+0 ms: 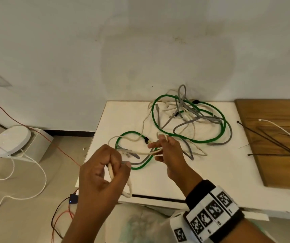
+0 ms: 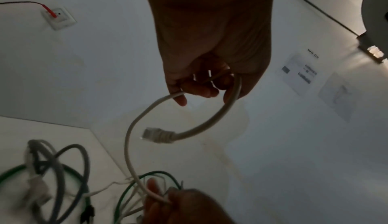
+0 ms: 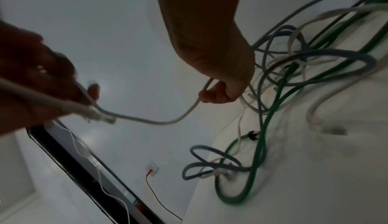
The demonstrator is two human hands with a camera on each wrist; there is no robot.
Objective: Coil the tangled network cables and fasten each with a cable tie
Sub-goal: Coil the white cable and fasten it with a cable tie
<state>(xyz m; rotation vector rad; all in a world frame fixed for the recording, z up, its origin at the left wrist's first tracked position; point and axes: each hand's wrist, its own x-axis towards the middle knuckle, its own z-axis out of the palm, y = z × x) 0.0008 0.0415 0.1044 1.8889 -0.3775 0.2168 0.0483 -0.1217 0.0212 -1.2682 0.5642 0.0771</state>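
Coiling has barely begun; left hand (image 1: 103, 171) grips the thin beige network cable (image 2: 134, 124) near its plug, right hand (image 1: 168, 148) pinches it above the white table (image 1: 210, 165); next, feed slack free of the green-and-grey tangle (image 1: 191, 116).

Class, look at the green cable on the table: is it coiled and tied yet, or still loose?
Loose. The green cable sprawls in open loops across the table, tangled with grey and white cables, with no tie on it.

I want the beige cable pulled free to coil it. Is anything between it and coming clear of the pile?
Yes. Both hands hold the beige cable, but beyond the right hand it runs under and through the green cable and grey cables on the table.
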